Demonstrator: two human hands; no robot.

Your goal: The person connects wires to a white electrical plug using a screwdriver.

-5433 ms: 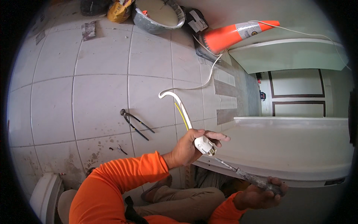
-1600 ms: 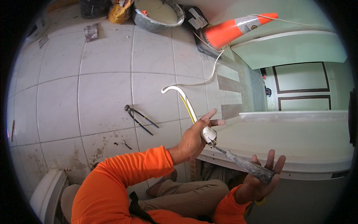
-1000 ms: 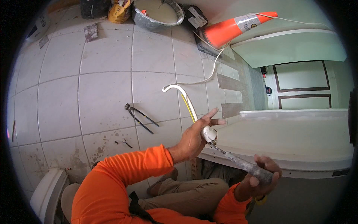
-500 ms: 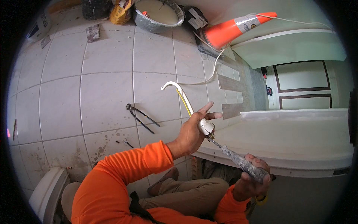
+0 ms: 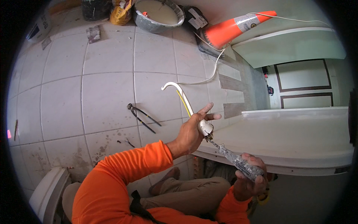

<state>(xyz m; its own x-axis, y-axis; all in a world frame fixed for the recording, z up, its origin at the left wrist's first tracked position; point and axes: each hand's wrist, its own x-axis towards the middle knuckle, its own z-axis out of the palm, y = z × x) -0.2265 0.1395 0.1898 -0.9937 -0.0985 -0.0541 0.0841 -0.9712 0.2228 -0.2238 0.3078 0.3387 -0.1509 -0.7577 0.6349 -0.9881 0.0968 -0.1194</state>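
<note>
My left hand [image 5: 189, 133] is closed around a white electrical plug [image 5: 205, 127], with two fingers stretched out past it. From the plug a white cable [image 5: 180, 89] curves up and away, and a thin yellow wire [image 5: 182, 101] runs beside it. My right hand [image 5: 250, 177] grips the thick, grey-smeared handle of a screwdriver [image 5: 238, 160]. The screwdriver's tip meets the metal end of the plug; exactly which part it touches is too small to tell. A pair of pincers [image 5: 143, 117] lies with its handles apart on the tiles, left of my left hand.
White floor tiles [image 5: 106, 100] spread leftward. A grey basin [image 5: 158, 26] of pale liquid, a yellow bag [image 5: 121, 13] and a tipped orange cone [image 5: 238, 30] line the far side. A pale ledge [image 5: 283, 138] runs along the right. Small wire scraps [image 5: 129, 143] lie near my left sleeve.
My right hand and the screwdriver handle have shifted slightly left. My left hand still holds the plug in nearly the same spot.
</note>
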